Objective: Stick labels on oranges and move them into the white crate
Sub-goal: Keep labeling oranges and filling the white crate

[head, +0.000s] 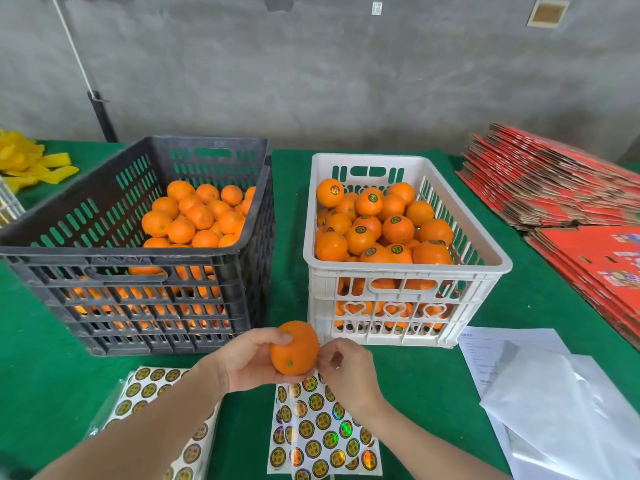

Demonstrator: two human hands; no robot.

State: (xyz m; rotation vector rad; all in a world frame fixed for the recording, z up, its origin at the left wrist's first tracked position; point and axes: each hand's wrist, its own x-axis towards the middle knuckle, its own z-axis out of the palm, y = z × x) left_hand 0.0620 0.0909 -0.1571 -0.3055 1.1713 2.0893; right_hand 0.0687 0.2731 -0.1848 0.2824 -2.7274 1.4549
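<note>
My left hand [247, 362] cups an orange [294, 348] in front of the two crates, its stem end facing me. My right hand [346, 370] is against the orange's right side with fingers pinched together; whether a label sits between them is hidden. Below the hands lies a sheet of round holographic labels [320, 434]. A second stack of label sheets [152, 393] lies to the left, partly under my left forearm. The white crate [405, 303] at the right holds many labelled oranges. The black crate [138, 271] at the left holds unlabelled oranges.
The table has a green cloth [41, 368]. Flattened red cartons [568, 202] are stacked at the right. White paper and plastic sheets [540, 393] lie at the near right. Yellow wrappers [31, 164] sit at the far left. A grey wall stands behind.
</note>
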